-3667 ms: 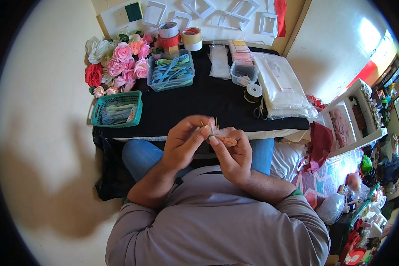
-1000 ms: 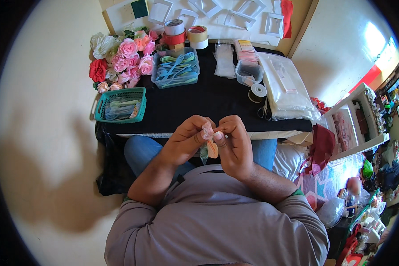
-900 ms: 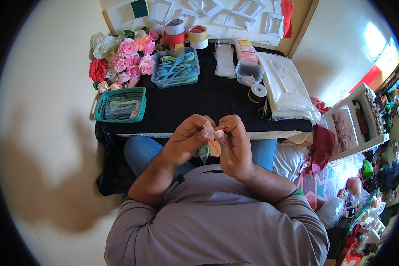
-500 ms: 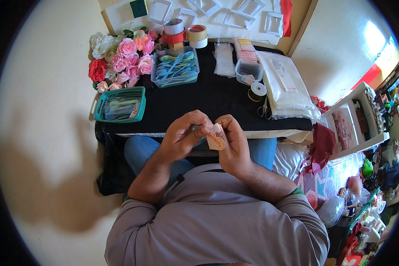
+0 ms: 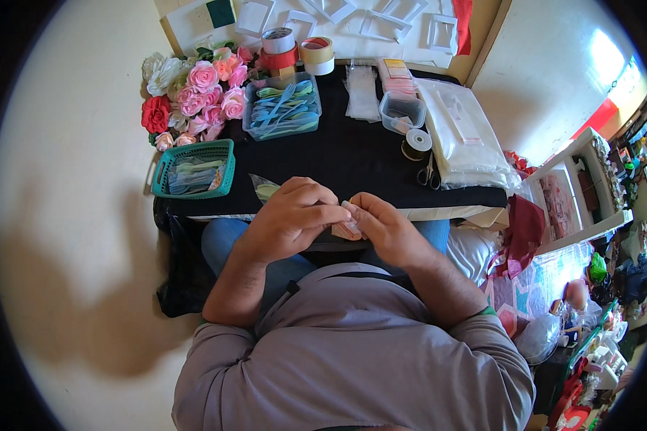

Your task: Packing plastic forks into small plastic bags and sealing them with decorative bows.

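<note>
My left hand point(image 5: 289, 219) and my right hand point(image 5: 389, 228) meet in front of the table's near edge, both closed. Between them is a small tan paper tag point(image 5: 346, 230) with reddish print, pinched by my right thumb and fingers and partly covered. A clear plastic packet point(image 5: 264, 188) with pale green cutlery sticks out past the far side of my left hand, which appears wrapped around it; the rest is hidden. My left fingertips reach to the tag's top.
Beyond my hands is a black-covered table point(image 5: 323, 161). On it are a green basket point(image 5: 226, 188) of packets, a clear tub point(image 5: 249, 129) of plastic cutlery, tape rolls point(image 5: 278, 43), artificial flowers point(image 5: 203, 75), scissors point(image 5: 429, 176), a ribbon spool point(image 5: 417, 144) and plastic bags point(image 5: 460, 133).
My left hand has turned, its fingers now reaching across to my right thumb. The packet with green cutlery now shows beyond it. The tag is more covered than before.
</note>
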Demonstrator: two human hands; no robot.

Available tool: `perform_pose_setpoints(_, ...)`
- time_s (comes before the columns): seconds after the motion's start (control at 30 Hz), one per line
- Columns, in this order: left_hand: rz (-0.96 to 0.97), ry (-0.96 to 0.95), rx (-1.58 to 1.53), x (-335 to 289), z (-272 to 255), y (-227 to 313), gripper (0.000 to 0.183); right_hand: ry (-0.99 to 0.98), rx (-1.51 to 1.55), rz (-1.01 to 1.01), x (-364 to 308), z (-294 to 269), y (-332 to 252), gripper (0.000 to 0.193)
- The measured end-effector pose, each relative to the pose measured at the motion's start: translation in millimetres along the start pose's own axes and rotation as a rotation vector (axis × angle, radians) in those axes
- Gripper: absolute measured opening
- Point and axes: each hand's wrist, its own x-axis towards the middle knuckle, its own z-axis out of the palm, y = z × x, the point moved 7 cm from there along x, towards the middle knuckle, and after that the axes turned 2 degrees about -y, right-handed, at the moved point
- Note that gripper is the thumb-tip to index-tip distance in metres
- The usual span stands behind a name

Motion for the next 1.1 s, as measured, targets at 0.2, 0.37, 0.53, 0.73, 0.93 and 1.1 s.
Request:
perform_pose_setpoints(0.2, 0.01, -0.025, 0.032, 2, 3, 6, 0.024, -0.087, 0.475, 0.377, -4, -1, 31, 0.024)
perform_pose_setpoints(0.37, -0.177, 0.185, -0.574, -17, 9, -24, 0.017, 0.144, 0.258, 0.003, -7, -2, -1, 0.028)
perform_pose_setpoints(0.53, -0.385, 0.434, -1.158, -32, 29, -45, 0.012, 0.314, -0.391, -0.558, -27, -1, -39, 0.019)
perform_pose_setpoints(0.73, -0.341, 0.404, -1.619, -24, 48, -34, 0.017, 0.356, -0.754, -0.721, -28, 15, -59, 0.024)
perform_pose_setpoints(0.93, -0.277, 0.338, -1.662, -23, 55, -34, 0.015, 0.48, -0.774, -0.776, -32, 16, -62, 0.028)
perform_pose_setpoints(1.1, -0.345, 0.366, -1.686, -27, 59, -35, 0.014, 0.496, -0.839, -0.876, -36, 20, -67, 0.029)
